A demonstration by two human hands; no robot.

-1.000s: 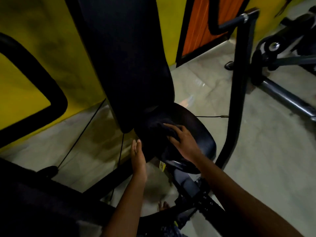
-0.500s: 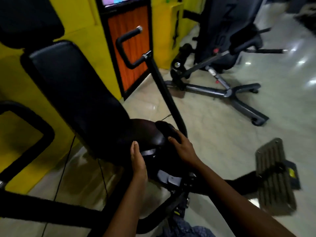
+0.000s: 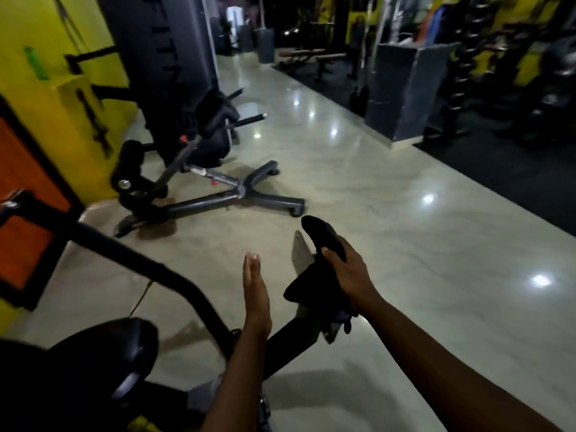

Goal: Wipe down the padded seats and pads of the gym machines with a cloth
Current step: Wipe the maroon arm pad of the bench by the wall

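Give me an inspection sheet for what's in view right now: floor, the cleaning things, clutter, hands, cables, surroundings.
Surface: glossy pale floor, light reflections, bare.
Job's things: dark cloth off the pads; round black seat lower left; padded bench ahead.
Clutter: nothing seen.
Hands: right hand grips the cloth; left hand open, flat, empty.
Cables: thin cable by the machine frame.
Surroundings: yellow wall, dim, blurred gym equipment behind.

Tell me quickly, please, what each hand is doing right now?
Left hand: open, flat, holding nothing.
Right hand: closed on the crumpled black cloth.
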